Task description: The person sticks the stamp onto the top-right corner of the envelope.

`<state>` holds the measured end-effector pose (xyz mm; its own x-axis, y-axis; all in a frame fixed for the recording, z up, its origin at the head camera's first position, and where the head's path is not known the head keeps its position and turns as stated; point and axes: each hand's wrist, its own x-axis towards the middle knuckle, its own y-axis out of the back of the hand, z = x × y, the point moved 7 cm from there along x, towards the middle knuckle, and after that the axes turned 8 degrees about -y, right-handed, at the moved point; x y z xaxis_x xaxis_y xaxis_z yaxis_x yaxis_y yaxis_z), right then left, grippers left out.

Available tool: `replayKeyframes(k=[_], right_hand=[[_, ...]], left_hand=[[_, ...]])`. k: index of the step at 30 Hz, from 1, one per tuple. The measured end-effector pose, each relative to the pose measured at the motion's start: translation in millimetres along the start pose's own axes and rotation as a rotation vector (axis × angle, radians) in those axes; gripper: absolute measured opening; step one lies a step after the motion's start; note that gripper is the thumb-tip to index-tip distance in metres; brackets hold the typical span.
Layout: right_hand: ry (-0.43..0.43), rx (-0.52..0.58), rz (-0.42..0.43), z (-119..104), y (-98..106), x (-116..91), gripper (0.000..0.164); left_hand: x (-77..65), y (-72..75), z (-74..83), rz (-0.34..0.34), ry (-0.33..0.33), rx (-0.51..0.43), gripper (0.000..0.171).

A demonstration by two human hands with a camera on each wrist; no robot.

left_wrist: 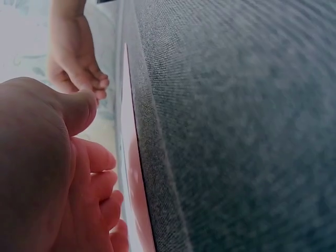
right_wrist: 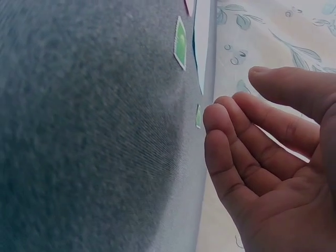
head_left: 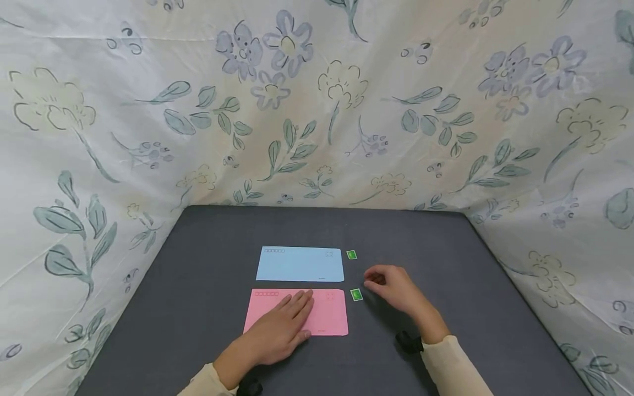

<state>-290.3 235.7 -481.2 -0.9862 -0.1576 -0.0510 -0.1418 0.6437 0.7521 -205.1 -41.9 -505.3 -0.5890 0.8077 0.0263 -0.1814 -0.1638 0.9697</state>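
Observation:
A pink envelope (head_left: 329,319) lies on the dark table, and my left hand (head_left: 279,333) is over its left half with fingers extended. Seen from the left wrist, that hand (left_wrist: 68,168) is beside the thin edge of the pink envelope (left_wrist: 135,173). Above it on the table lies a light blue envelope (head_left: 299,265). Two small green stamps are to the right: one stamp (head_left: 351,254) by the blue envelope, another stamp (head_left: 356,295) by the pink one. My right hand (head_left: 393,286), nearest the lower stamp, has loosely bent fingers and holds nothing; the right wrist view shows its empty palm (right_wrist: 273,194).
The dark grey tabletop (head_left: 198,264) extends around the envelopes. A floral cloth (head_left: 297,137) hangs behind the table and along both sides. Each wrist wears a black band, the right one (head_left: 409,342) in plain sight.

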Motion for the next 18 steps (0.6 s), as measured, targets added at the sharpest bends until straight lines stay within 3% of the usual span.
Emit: replayKeyframes(k=[9,18], right_hand=[[-0.050,-0.008,-0.031,-0.2,-13.5,7.1,0.015],[-0.022,-0.055,-0.065,-5.0,-24.2,14.0,0.010]], left_hand=[[-1.1,-0.8,-2.5,-0.015,-0.012,-0.023,0.068],[-0.3,-0.6,-6.0,-0.054,-0.015,-0.011,0.065]])
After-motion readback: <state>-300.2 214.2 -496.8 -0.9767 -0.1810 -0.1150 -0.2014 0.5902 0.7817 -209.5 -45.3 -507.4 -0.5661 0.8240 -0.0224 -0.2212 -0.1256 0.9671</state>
